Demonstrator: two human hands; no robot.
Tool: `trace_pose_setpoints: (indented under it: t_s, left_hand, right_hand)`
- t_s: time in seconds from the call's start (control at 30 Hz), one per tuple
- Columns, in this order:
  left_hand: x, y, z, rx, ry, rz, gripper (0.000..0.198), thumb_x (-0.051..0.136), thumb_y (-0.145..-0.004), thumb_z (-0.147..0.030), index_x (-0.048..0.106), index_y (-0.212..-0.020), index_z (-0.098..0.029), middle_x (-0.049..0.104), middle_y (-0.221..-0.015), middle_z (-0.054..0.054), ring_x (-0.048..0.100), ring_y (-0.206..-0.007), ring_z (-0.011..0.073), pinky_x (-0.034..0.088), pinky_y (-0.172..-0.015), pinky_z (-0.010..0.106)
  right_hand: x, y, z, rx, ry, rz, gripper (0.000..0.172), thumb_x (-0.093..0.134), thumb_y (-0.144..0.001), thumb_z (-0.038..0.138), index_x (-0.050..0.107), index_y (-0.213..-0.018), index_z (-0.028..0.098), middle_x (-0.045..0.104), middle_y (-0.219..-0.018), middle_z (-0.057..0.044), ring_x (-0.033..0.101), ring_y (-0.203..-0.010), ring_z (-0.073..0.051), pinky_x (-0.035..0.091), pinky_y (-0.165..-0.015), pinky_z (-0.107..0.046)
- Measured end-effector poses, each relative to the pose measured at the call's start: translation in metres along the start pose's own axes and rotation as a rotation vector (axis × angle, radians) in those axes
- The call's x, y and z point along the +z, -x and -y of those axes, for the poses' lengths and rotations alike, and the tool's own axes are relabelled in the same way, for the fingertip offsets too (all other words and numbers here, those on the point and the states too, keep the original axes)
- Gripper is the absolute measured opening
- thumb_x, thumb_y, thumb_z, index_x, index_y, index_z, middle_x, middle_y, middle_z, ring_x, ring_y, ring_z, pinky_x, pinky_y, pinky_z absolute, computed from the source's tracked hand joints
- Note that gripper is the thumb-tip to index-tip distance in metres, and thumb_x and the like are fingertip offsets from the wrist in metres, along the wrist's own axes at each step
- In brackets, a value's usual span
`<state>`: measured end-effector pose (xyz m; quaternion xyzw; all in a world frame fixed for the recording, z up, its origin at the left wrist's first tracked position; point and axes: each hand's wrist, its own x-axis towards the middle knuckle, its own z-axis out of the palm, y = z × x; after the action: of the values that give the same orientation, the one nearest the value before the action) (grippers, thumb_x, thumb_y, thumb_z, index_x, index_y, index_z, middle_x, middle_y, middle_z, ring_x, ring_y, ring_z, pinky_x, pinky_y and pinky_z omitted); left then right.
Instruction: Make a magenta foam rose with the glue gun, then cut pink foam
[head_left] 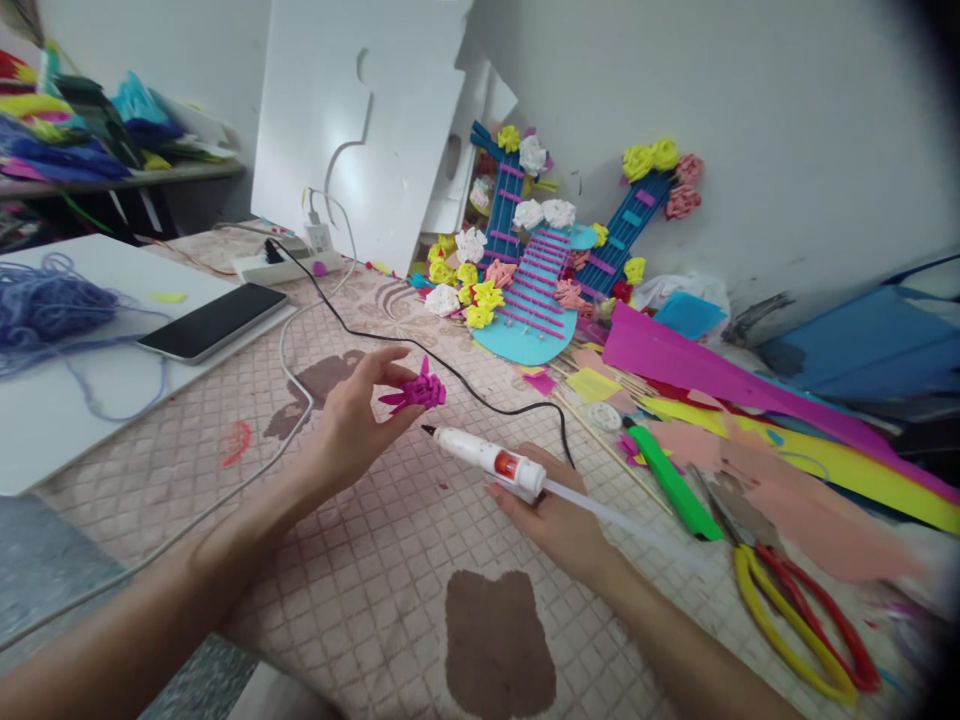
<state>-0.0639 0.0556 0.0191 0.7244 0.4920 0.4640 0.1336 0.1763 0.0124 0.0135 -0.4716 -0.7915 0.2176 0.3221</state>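
My left hand point(352, 415) pinches a small magenta foam flower point(417, 392) between thumb and fingertips, a little above the patterned floor mat point(390, 560). My right hand point(551, 520) grips a white hot glue gun point(487, 458) with a red label, its dark nozzle pointing left toward the flower and stopping just short of it. A clear glue stick point(600, 510) pokes out of the gun's back end. A black cord point(450, 375) runs from behind the gun toward a power strip point(281, 262).
Foam guitar-shaped crafts with rolled flowers point(525, 270) lean on the wall. Coloured foam sheets point(720, 385), a green cutter point(671, 480) and yellow and red scissors point(787, 620) lie right. A white board point(82, 380) at left carries a phone point(214, 320) and blue yarn point(45, 305).
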Motion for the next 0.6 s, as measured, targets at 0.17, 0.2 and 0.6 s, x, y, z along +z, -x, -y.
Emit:
trace_pose_setpoints:
  t_s: [0.17, 0.2, 0.6]
  left_hand:
    - [-0.002, 0.001, 0.000, 0.019, 0.028, 0.034, 0.048, 0.064, -0.080, -0.023, 0.044, -0.123, -0.021, 0.068, -0.098, 0.007, 0.066, -0.092, 0.0200, 0.053, -0.085, 0.040]
    - [-0.001, 0.002, 0.000, 0.025, 0.041, 0.044, 0.048, 0.064, -0.080, -0.023, 0.044, -0.123, -0.021, 0.067, -0.099, 0.007, 0.066, -0.092, 0.0197, 0.053, -0.085, 0.039]
    - [-0.002, 0.006, -0.003, 0.057, 0.049, 0.109, 0.050, 0.063, -0.080, -0.019, 0.044, -0.126, -0.021, 0.068, -0.098, 0.006, 0.065, -0.089, 0.0179, 0.055, -0.081, 0.035]
  right_hand:
    - [0.003, -0.001, -0.023, 0.141, 0.071, -0.128, 0.020, 0.059, -0.081, 0.038, 0.065, -0.085, 0.020, 0.067, -0.077, -0.003, 0.061, -0.070, -0.020, 0.048, -0.063, -0.029]
    - [0.002, -0.003, -0.028, 0.170, 0.075, -0.151, 0.023, 0.059, -0.081, 0.040, 0.066, -0.088, 0.019, 0.069, -0.080, -0.004, 0.063, -0.072, -0.021, 0.049, -0.064, -0.030]
    - [-0.004, -0.012, -0.043, 0.232, 0.053, -0.216, 0.036, 0.059, -0.079, 0.042, 0.068, -0.097, 0.012, 0.072, -0.091, -0.011, 0.065, -0.082, -0.027, 0.051, -0.075, -0.039]
